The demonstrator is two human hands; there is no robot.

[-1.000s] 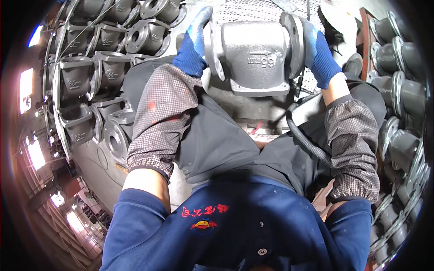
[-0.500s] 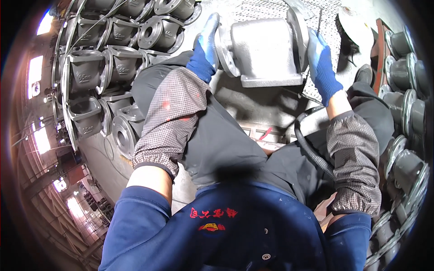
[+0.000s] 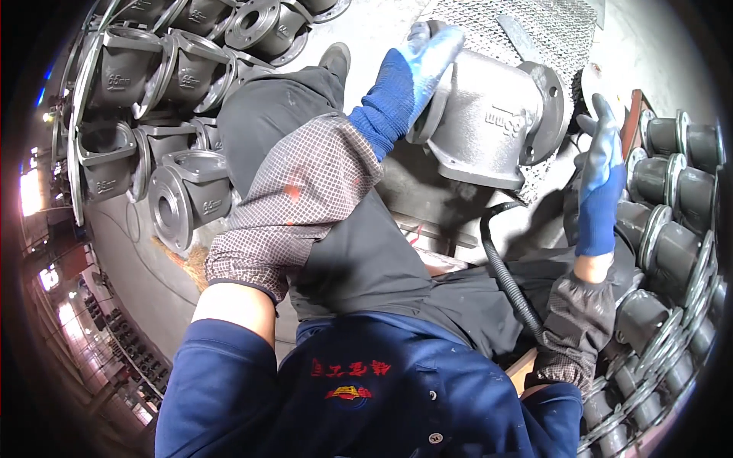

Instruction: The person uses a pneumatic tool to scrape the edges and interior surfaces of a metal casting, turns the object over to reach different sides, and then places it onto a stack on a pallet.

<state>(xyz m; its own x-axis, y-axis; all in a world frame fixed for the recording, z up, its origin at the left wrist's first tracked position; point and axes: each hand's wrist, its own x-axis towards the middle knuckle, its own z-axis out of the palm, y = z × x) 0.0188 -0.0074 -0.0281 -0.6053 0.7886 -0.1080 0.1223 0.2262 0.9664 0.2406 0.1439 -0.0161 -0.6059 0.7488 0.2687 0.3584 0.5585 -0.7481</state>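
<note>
A grey cast-metal valve body (image 3: 489, 118) with round flanges at both ends rests tilted on a mesh-topped work surface (image 3: 561, 23) between my knees. My left hand (image 3: 420, 72), in a blue knitted glove with a pale palm, is closed over its left flange; the fingertips are partly hidden behind that flange. Off to the right, clear of the casting, my gloved right hand (image 3: 602, 164) is raised with nothing in it, its fingers stretched and somewhat apart.
Similar castings (image 3: 126, 69) are stacked at the left, and more castings (image 3: 672, 252) line the right side. A black corrugated hose (image 3: 508, 282) runs beside my right thigh. A flat metal bar (image 3: 518, 37) lies on the mesh. A straw-coloured brush (image 3: 187, 263) is on the floor.
The valve body has turned, with raised markings now facing up. My right hand has let go of its right flange and moved right and down. My left hand has shifted right with the left flange.
</note>
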